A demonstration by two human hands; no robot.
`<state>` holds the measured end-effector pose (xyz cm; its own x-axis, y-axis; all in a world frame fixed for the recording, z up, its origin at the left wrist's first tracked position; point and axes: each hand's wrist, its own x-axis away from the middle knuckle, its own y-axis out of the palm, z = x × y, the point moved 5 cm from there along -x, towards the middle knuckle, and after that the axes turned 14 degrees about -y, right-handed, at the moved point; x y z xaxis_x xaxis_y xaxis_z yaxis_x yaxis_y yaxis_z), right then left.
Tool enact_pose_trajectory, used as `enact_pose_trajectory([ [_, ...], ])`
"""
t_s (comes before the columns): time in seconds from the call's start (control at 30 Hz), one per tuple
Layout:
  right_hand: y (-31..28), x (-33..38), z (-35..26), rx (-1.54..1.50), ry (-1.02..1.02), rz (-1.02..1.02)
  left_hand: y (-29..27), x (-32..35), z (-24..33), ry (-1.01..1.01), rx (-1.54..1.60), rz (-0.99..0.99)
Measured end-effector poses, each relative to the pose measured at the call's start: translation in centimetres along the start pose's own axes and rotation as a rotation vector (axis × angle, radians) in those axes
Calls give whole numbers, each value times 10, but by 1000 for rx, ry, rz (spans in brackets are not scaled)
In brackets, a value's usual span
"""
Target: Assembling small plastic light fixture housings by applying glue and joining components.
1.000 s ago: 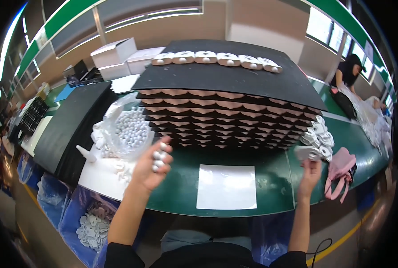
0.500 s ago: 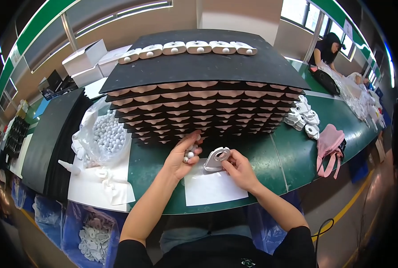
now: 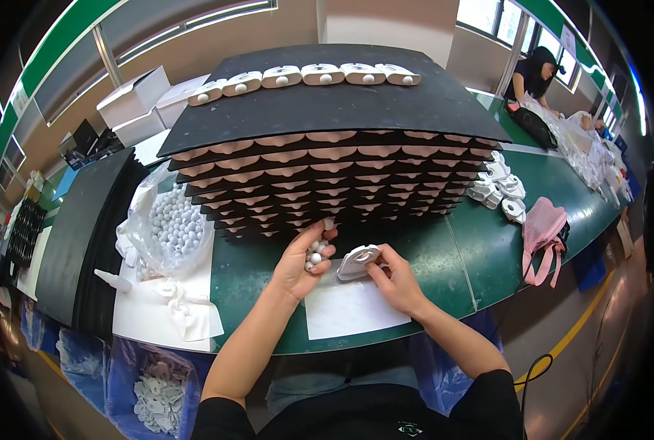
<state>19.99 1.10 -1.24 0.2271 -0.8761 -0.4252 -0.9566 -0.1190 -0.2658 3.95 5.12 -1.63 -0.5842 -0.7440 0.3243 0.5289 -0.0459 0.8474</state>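
Several small white balls (image 3: 314, 258) rest in the curled palm of my left hand (image 3: 292, 273), and a single ball (image 3: 328, 222) sits between its thumb and fingertip. My right hand (image 3: 399, 284) grips the edge of a flat white plastic part (image 3: 356, 262) with a rounded end. The part is held tilted above a white sheet of paper (image 3: 353, 315), just to the right of my left hand. In front of both hands rises a stack of black boards (image 3: 327, 117) with similar white parts between the layers. A row of such parts (image 3: 322, 74), each with a ball, lies on top.
A plastic bag of white balls (image 3: 174, 227) stands left, near a small white bottle (image 3: 113, 280) and black boards (image 3: 85, 235). Loose white parts (image 3: 499, 187) and a pink mesh item (image 3: 543, 238) lie right. Below is a blue-lined bin (image 3: 158, 392). Another person (image 3: 536, 77) works at far right.
One ball now shows at my left thumb and fingertip, above those in the palm. The plastic part in my right hand has tipped, so its hole shows less. The view has shifted slightly.
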Motion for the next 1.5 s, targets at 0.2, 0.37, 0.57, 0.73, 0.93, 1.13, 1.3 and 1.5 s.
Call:
enact_pose_trajectory([
  [0.2,6,0,-13,245,-126,-116,6,4,1,28,-61,22],
  [0.37,8,1,-17,134,-67,-71,6,4,1,53,-104,31],
  [0.57,-11,-1,10,-766,180,199,13,5,-10,-17,-225,18],
  [0.73,-12,-2,8,-922,208,228,21,5,-18,-94,-312,19],
  [0.93,-11,-2,5,-923,220,227,18,4,-21,-34,-433,68],
  [1.13,-10,-3,5,-885,246,220,18,4,-20,-16,-483,73],
  [1.3,-10,-2,7,-884,252,223,21,6,-18,15,-538,102],
  [1.5,-10,0,10,-877,240,213,22,7,-17,16,-596,110],
])
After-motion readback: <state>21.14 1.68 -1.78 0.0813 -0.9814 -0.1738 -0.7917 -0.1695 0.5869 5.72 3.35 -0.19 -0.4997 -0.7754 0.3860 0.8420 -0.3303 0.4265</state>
